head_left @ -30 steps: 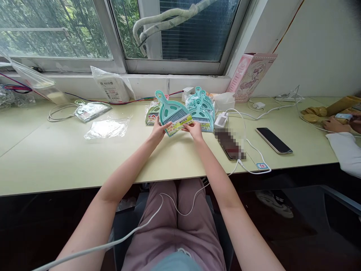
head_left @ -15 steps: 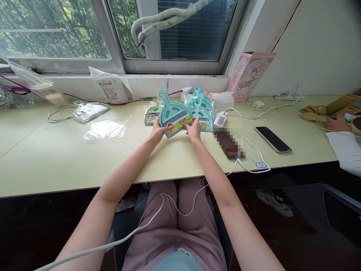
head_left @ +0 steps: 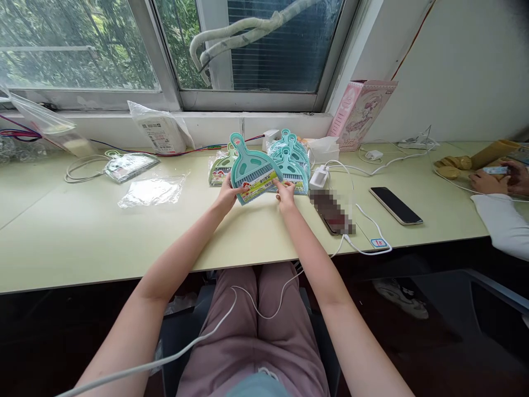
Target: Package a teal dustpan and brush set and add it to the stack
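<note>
Under the front edge of the pale desk (head_left: 185, 242), the person's mauve trousers (head_left: 248, 353) fill the seat, and a white cable (head_left: 194, 344) crosses the lap. A shoe (head_left: 403, 300) shows on the dark floor to the right.

Between the desk's front and back edges, near mid-length, a teal dustpan-and-brush set (head_left: 253, 172) is held up, handle tilted toward the window. The left hand (head_left: 228, 194) grips its lower left side, thumb over the front; the right hand (head_left: 285, 195) is narrow, a fingertip on the label's right end, though whether it pinches cannot be told.

Toward the right, a small sticker (head_left: 378, 242) lies at the front edge, with a blurred-out phone (head_left: 333, 215) and a dark phone (head_left: 397, 205) near it. Close to the right end, a co-worker's white sleeve (head_left: 498, 218) and hands rest on the desk.

Left of the set, a flat clear bag (head_left: 151, 191) lies shining. Toward the back edge, more teal dustpans (head_left: 294, 160) crowd together beside a white adapter (head_left: 319, 177), and a pink box (head_left: 363, 116) leans by the wall. Beyond, foliage and pale pipes (head_left: 248, 33) show through the metal-framed window.
</note>
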The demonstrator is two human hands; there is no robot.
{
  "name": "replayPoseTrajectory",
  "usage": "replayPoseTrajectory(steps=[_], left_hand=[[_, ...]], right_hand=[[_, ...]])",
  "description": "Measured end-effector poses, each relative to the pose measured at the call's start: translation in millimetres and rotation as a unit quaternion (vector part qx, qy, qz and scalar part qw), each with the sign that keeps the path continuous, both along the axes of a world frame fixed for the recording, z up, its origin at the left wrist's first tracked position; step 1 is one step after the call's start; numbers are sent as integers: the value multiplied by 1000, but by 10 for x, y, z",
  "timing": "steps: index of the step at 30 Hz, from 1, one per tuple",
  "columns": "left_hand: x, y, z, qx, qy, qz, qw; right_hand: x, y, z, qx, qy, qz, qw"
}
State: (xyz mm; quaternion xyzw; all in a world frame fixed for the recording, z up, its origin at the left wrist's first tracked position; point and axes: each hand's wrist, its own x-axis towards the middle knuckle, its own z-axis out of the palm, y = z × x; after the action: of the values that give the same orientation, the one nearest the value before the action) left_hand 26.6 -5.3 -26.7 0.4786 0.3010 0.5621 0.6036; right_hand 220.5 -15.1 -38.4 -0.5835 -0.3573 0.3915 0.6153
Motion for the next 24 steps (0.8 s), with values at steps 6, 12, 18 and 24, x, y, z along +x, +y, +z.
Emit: replayPoseTrajectory(steps=[6,12,18,24], left_hand=[[9,-6,6,6,4,-2,1000],[10,0,14,-4,-2,11,1000],[1,3,27,-12,-10,17,1000],[6,17,18,-18,-5,14,1000]], right_hand=[[-57,-30,112,-45,205,63,976],[-78,-44,141,-44,222,78,971],[-95,-64,191,-43,267,82,959],[-95,-74,198,-44,270,80,959]])
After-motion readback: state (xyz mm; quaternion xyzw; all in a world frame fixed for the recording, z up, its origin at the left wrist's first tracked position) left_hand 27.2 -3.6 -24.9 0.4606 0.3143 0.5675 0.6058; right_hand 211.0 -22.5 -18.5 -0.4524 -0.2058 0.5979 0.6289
